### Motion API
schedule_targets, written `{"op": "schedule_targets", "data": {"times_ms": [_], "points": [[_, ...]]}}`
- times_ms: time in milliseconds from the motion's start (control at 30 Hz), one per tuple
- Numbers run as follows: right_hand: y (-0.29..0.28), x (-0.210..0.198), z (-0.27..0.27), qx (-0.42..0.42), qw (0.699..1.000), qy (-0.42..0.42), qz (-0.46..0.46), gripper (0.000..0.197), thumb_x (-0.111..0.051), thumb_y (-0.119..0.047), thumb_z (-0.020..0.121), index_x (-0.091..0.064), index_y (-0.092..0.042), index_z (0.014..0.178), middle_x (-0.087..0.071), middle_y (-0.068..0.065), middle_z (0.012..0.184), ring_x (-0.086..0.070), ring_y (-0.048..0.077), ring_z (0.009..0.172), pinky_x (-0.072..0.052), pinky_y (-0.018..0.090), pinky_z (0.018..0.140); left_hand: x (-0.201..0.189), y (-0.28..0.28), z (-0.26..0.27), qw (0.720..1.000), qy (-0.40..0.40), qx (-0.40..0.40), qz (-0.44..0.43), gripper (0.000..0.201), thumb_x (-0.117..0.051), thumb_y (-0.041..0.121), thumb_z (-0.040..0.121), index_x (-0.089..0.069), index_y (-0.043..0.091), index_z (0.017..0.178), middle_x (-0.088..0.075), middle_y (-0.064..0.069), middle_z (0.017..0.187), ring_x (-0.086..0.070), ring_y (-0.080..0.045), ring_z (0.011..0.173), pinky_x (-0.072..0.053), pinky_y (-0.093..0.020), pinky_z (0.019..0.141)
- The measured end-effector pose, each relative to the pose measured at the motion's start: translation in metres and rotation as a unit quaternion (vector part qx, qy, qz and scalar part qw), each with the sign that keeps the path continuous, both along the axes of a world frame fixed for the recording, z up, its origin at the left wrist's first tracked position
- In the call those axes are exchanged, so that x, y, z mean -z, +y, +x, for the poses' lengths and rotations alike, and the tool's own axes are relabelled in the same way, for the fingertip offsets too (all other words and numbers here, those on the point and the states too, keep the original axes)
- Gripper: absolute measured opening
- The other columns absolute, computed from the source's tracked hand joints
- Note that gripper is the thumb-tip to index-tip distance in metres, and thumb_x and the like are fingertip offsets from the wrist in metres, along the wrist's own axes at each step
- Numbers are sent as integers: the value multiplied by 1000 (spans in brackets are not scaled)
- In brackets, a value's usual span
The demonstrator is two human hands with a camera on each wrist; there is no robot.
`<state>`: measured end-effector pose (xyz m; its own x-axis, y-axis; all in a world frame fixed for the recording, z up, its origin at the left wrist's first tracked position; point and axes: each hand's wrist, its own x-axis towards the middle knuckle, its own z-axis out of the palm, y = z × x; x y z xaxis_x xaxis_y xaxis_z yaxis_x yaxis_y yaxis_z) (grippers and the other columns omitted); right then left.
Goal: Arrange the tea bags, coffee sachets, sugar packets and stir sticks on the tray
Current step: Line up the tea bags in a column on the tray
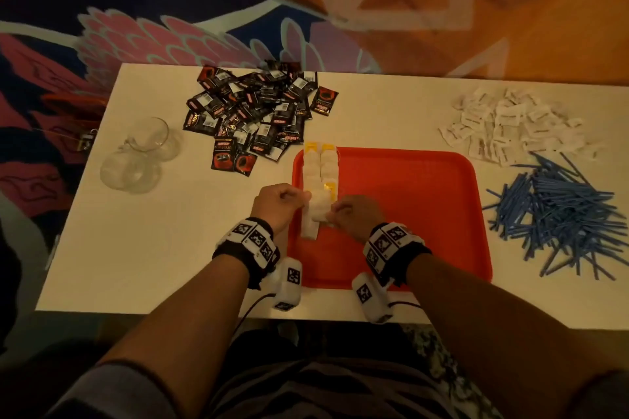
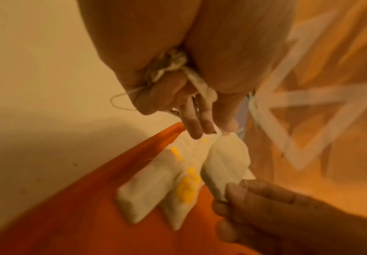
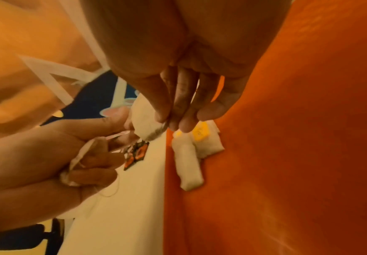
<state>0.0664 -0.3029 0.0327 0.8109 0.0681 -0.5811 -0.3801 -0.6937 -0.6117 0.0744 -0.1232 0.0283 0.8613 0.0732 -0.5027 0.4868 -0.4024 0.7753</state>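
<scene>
An orange tray (image 1: 408, 214) lies on the white table. Two rows of white tea bags (image 1: 321, 167) with yellow tags run along its left side. Both hands meet over the near end of these rows. My left hand (image 1: 299, 197) keeps a crumpled bunch of tea bags (image 2: 171, 63) in its palm, and its fingertips (image 2: 208, 127) pinch the top of one tea bag (image 2: 226, 158). My right hand (image 1: 335, 213) pinches the other end of that tea bag (image 3: 145, 117), just above the bags lying on the tray (image 3: 189, 165).
A heap of black coffee sachets (image 1: 258, 112) lies behind the tray on the left. White sugar packets (image 1: 510, 126) are at the back right, and blue stir sticks (image 1: 561, 214) are right of the tray. Clear glass cups (image 1: 139, 153) stand at the left.
</scene>
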Motion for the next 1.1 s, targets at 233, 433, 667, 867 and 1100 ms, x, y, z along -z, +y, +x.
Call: {"op": "schedule_targets", "data": {"times_ms": [233,433,667,867,1100], "points": [[-6,42,-22,68,993,98,-19,18,-67,-28,90,-71,-18,104,-70,4,107,-65,20,101,-53,30,84,30,-5,-27,951,-1,191,243,13,-60,28,93,-69,24,101,-69,-4,106,-64,-29,97,-53,-35,80],[1,55,-23,40,991,92,-86,18,-66,-38,90,-73,-23,96,-72,-1,101,-65,17,94,-51,26,75,41,-10,-35,916,-12,259,306,20,-52,34,97,-58,23,112,-66,-9,114,-63,-35,100,-50,-40,81],[1,54,-20,76,989,52,-115,11,-69,-35,87,-66,-24,86,-67,-4,94,-61,13,87,-44,20,63,41,-13,-38,915,-7,262,306,18,-48,30,99,-60,22,110,-67,-10,110,-63,-34,97,-52,-40,83],[1,51,-16,65,993,25,-94,12,-65,-26,89,-66,-20,100,-68,-1,109,-62,18,104,-51,30,89,41,-9,-37,925,-18,246,290,18,-50,29,98,-63,20,108,-68,-9,107,-63,-32,94,-52,-39,79],[-6,39,-10,140,987,-11,-78,11,-67,-20,89,-66,-22,99,-71,-4,97,-61,8,79,-45,16,60,40,7,-24,981,8,64,182,20,-57,36,96,-64,23,82,-69,-3,85,-65,-26,82,-55,-36,77]]}}
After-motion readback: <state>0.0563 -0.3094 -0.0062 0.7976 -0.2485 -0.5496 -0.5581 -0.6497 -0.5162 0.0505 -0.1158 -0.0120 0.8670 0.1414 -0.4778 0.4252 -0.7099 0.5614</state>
